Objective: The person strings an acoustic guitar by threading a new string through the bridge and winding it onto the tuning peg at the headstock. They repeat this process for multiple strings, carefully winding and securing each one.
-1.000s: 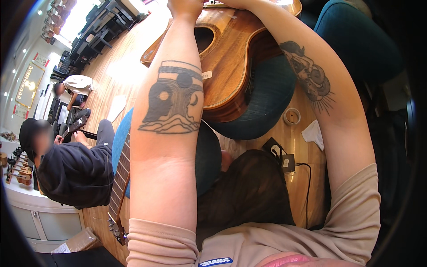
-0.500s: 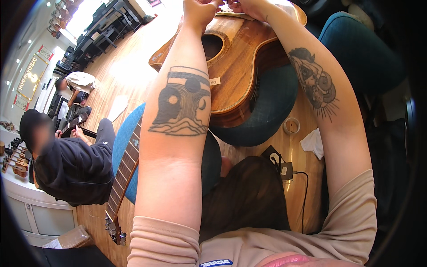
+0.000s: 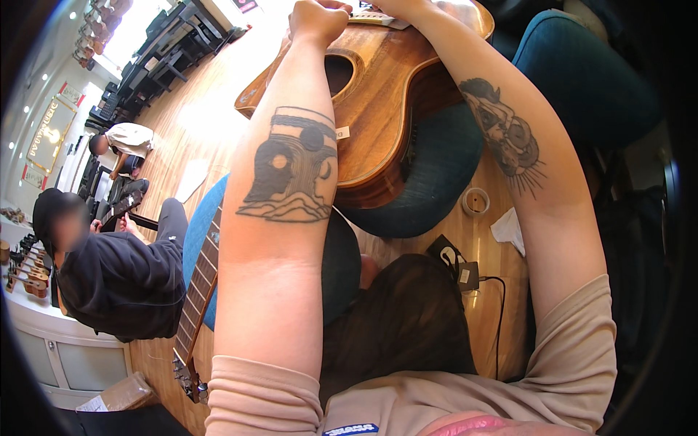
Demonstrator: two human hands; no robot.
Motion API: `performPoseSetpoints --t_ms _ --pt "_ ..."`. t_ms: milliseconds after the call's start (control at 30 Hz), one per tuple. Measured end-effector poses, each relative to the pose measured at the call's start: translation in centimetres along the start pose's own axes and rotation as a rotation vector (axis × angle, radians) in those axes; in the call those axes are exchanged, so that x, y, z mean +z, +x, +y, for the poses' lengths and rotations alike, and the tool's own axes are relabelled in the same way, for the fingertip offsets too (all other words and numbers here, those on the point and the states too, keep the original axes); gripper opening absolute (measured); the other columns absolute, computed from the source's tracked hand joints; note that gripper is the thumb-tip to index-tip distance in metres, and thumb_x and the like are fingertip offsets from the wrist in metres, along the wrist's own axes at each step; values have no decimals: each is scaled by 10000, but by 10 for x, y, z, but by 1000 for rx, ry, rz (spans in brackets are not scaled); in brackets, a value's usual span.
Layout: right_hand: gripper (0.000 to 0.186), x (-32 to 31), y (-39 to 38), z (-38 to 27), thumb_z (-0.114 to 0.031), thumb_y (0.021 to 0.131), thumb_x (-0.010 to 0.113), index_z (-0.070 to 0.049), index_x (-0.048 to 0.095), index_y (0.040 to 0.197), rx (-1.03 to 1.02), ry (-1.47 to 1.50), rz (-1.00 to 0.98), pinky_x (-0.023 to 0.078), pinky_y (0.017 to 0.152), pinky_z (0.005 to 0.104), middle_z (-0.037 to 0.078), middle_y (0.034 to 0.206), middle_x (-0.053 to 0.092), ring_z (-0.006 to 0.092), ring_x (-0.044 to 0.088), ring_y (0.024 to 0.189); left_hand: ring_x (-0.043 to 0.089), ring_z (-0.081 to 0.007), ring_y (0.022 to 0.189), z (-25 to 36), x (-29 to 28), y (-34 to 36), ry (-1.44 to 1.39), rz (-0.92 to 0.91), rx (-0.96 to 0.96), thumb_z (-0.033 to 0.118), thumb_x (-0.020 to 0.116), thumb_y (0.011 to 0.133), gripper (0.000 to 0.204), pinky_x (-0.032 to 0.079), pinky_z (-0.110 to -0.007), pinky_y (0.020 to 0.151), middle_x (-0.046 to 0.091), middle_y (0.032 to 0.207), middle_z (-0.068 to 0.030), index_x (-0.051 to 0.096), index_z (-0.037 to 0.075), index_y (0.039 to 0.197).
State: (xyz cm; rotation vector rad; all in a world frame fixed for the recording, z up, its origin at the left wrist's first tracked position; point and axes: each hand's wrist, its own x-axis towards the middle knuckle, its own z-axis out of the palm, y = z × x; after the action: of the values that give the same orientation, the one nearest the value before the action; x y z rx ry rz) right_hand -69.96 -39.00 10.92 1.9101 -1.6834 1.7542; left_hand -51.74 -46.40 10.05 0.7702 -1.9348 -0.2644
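- Stretching out over a glossy golden-brown wooden acoustic guitar [image 3: 378, 102] are both bare forearms [image 3: 273, 251]; a dark fretboard [image 3: 198, 291], apparently the same instrument's, shows past the left one.
- The guitar's body lies face up on a dark teal, rounded, padded seat [image 3: 436, 174], whose near and right edges show.
- The round soundhole [image 3: 342, 75] is dark, nothing readable inside.
- Up at the bridge [image 3: 376, 20], here's the action! Left hand [image 3: 318, 22] has its fingers curled in; right hand [image 3: 402, 9] sits opposite, fingertips lost at the top. Clamped on something? Cannot tell, for either.
- My read: close fingertip work at the bridge is the step in hand, and the next move calls for light, steady fingers.
- Below the seat's right edge, on the wooden floor [image 3: 486, 320]: a pale round tub or tape roll [image 3: 476, 213], brownish inside, contents unclear, and a black adapter box [image 3: 468, 276].
- Farther left, a person in black [image 3: 120, 269], hands on another guitar's dark neck [image 3: 110, 216].
- Beyond, a white cabinet with frosted panels [image 3: 83, 363], contents hidden.
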Motion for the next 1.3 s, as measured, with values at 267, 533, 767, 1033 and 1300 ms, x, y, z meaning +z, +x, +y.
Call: performPoseSetpoints --t_ms 267,533,767,1033,1300 --pt "192 8 3 -4 -141 808 758 -31 838 943 33 -11 -53 623 665 356 148 784 797 200 778 694 765 -222 782 -1 -5 5 -43 -39 -91 172 849 765 231 600 -392 722 794 816 -174 815 -38 857" --pt "205 14 -3 3 -99 794 758 -23 839 967 11 -58 -36 635 761 370 179 884 810 246 800 806 771 -236 774 2 -4 -1 -29 -44 -137 243 922 745 335 606 -391 729 801 855 -194 826 -38 900" --pt "210 14 -2 8 -96 790 752 -27 840 967 -21 -88 -31 634 790 373 177 914 813 251 802 845 793 -276 850 5 -5 -2 39 -73 -165 252 928 747 345 612 -400 818 811 918 -203 835 -24 932" --pt "215 15 -3 4 -107 785 767 -23 838 970 -37 -88 -48 628 798 377 176 909 813 258 800 845 799 -292 873 4 -7 1 80 -80 -146 288 935 760 369 608 -399 847 811 943 -211 840 -12 952" --pt "221 10 1 3 -141 776 795 -32 842 962 -48 -116 -46 624 806 383 186 937 811 266 798 858 800 -294 876 19 -7 -3 86 -59 -154 288 945 763 368 609 -401 836 809 933 -214 837 -13 945"
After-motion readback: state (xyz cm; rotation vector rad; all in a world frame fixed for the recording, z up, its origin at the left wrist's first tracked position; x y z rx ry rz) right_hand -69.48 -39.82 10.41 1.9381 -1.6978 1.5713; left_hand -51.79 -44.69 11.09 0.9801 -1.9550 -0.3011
